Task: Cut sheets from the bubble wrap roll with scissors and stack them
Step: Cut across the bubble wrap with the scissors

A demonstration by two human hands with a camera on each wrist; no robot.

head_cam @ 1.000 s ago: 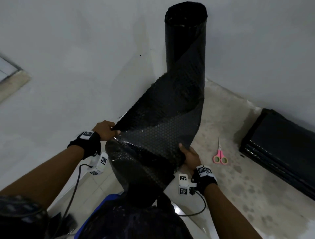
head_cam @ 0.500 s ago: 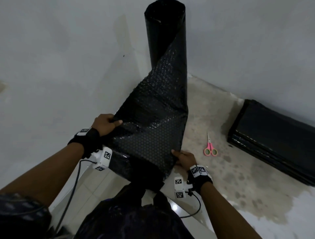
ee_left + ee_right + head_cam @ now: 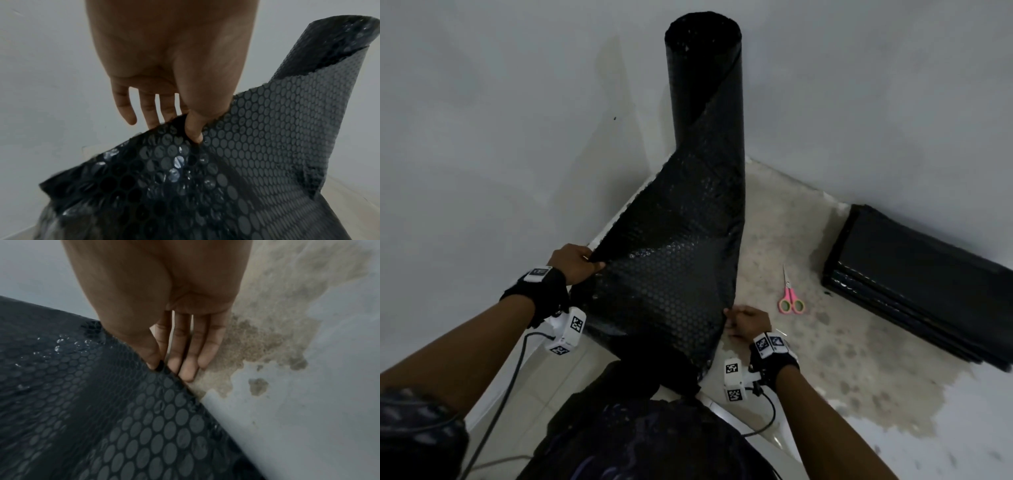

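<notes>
A tall black bubble wrap roll [image 3: 705, 85] stands upright in the room corner. Its loose sheet [image 3: 671, 274] is pulled out toward me and drapes down to my lap. My left hand [image 3: 577, 258] pinches the sheet's upper left edge [image 3: 185, 138] between thumb and fingers. Low near the floor, my right hand [image 3: 744, 317] pinches the sheet's right edge [image 3: 162, 369]. Pink-handled scissors [image 3: 790, 298] lie on the floor just right of my right hand, held by nobody. A stack of black cut sheets [image 3: 921, 291] lies flat at the right against the wall.
Grey walls [image 3: 500, 120] meet in the corner behind the roll. The floor [image 3: 842, 359] has a rough beige worn patch under the scissors. Cables [image 3: 517, 370] run from both wrist cameras across my lap.
Both hands have drawn the sheet further off the roll. The right hand has dropped lower along the right edge, closer to the floor.
</notes>
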